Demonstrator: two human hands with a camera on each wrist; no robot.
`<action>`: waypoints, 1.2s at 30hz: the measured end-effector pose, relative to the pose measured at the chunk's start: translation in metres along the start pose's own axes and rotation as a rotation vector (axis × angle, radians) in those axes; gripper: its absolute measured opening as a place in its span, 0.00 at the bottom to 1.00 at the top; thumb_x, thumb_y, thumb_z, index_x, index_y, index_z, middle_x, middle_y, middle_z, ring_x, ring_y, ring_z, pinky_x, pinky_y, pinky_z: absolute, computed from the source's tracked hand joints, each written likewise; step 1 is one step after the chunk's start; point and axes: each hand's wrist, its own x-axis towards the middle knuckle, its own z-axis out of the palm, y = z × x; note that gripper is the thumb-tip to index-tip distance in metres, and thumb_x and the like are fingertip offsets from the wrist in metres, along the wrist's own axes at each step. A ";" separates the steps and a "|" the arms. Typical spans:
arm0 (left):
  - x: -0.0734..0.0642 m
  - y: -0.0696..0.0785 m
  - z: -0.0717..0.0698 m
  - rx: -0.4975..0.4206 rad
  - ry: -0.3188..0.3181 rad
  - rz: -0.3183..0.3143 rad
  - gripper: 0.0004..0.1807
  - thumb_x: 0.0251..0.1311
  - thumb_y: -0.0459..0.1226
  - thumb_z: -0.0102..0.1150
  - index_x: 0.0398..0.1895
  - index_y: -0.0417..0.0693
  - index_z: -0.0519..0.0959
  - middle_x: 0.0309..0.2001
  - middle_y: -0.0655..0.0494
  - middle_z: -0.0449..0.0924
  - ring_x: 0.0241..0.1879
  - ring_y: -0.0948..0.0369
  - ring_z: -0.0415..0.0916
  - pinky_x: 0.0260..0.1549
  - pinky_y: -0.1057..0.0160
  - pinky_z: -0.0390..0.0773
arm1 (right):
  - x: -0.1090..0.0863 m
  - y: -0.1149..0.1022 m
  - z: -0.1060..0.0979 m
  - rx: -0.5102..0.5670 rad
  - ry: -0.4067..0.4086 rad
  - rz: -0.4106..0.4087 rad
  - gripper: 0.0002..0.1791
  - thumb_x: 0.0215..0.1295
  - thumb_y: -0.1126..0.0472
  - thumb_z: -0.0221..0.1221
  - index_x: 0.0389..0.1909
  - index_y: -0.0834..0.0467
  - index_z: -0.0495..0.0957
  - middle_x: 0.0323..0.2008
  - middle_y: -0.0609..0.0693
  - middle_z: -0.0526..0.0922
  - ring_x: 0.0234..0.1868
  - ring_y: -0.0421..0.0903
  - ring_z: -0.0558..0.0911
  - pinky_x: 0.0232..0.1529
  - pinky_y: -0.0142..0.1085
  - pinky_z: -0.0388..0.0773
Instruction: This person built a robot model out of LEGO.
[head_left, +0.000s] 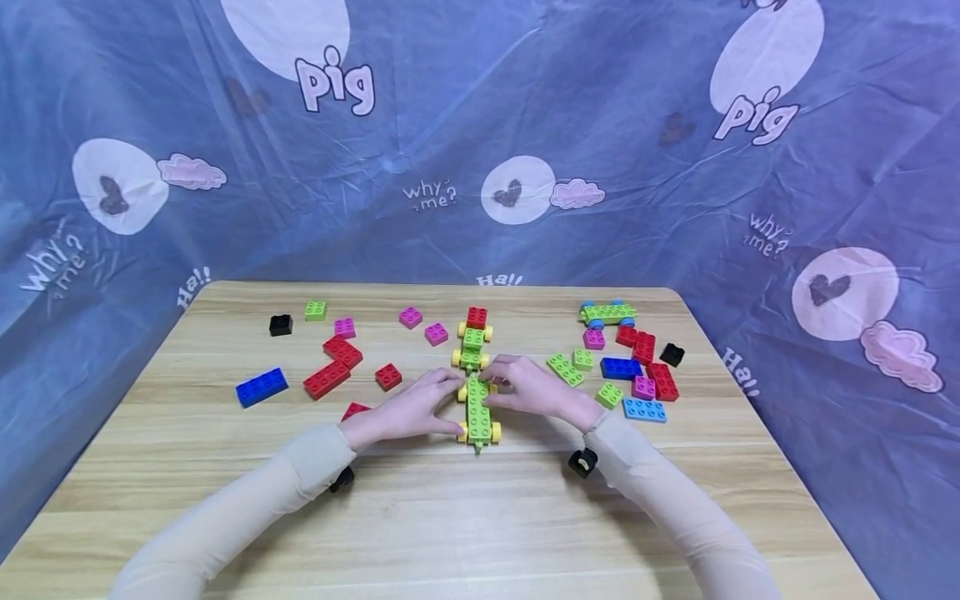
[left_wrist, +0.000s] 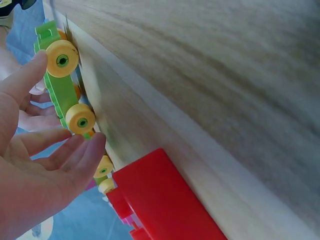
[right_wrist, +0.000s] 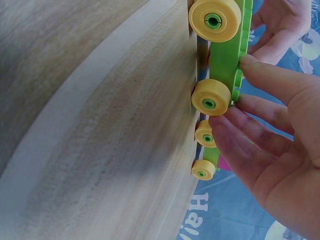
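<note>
A long green toy train wagon [head_left: 477, 408] with yellow wheels stands at the table's middle, studs up. My left hand [head_left: 412, 407] is at its left side, thumb by the rear wheel and fingertips near the front wheel. From the right, my right hand [head_left: 528, 385] touches the wagon's front half; thumb and index fingertip lie along its studded edge in the right wrist view. Fingers of both hands [left_wrist: 45, 170] [right_wrist: 280, 135] are spread and only lightly bent. Just ahead, in line, stands another yellow-wheeled wagon [head_left: 471, 350] bearing a green brick [head_left: 473, 337] and a red brick [head_left: 477, 316].
Left of the wagons lie red bricks [head_left: 327, 379], a blue brick [head_left: 262, 387], a black brick [head_left: 281, 324] and pink ones [head_left: 410, 317]. At right are several more bricks [head_left: 621, 368] and a green wagon with blue wheels [head_left: 608, 314]. A printed blue cloth [head_left: 420, 100] hangs behind.
</note>
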 end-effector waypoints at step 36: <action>-0.002 -0.004 0.003 0.050 0.008 0.002 0.47 0.53 0.51 0.72 0.71 0.36 0.65 0.67 0.42 0.69 0.67 0.48 0.68 0.70 0.49 0.69 | 0.005 -0.005 0.002 0.019 -0.025 0.017 0.21 0.62 0.54 0.67 0.52 0.60 0.81 0.46 0.54 0.85 0.43 0.47 0.86 0.45 0.30 0.85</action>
